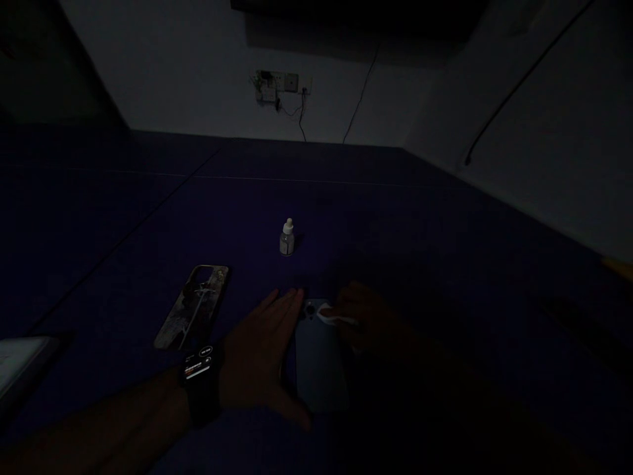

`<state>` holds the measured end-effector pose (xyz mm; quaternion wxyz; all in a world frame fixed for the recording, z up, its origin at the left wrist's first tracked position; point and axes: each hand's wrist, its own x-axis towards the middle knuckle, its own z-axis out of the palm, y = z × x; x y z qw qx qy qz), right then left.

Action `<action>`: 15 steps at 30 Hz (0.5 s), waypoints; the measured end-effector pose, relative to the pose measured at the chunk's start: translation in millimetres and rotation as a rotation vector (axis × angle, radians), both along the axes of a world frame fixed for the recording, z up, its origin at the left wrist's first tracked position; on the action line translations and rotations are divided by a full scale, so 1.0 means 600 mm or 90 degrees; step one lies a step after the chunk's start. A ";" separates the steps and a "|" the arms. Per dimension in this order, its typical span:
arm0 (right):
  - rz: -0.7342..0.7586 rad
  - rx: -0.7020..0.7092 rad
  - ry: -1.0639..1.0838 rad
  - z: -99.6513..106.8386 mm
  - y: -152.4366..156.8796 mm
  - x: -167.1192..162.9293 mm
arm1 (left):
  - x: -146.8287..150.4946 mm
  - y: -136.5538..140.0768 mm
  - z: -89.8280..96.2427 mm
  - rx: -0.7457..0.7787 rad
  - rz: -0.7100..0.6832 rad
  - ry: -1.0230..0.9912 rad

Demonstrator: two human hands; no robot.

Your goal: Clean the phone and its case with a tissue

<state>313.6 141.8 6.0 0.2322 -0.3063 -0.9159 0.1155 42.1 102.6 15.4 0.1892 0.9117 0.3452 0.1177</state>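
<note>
A bluish smartphone [320,369] lies back side up on the dark purple surface, its camera lenses at the far end. My left hand [260,349], with a smartwatch on the wrist, rests along the phone's left edge, fingers stretched out and thumb apart. In my right hand [363,316] is a small white cloth [330,315], pressed by the fingers against the phone beside the lenses. A patterned phone case [195,307] lies to the left of my left hand. Beyond the phone stands a small dropper bottle [287,241] with a white cap.
The room is very dark. At the left edge lies a pale, box-like object [22,363]. Wall sockets [277,84] with hanging cables are at the back. A dark cable [524,86] runs down the right wall, and something yellow [618,267] shows at the right edge.
</note>
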 end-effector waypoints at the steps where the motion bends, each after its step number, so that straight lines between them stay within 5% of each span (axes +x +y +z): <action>1: 0.015 -0.002 0.004 -0.001 -0.001 -0.001 | 0.000 0.000 0.000 -0.001 -0.002 0.002; 15: -0.048 0.054 -0.036 0.014 -0.008 -0.036 | 0.006 -0.005 -0.008 0.029 0.038 -0.003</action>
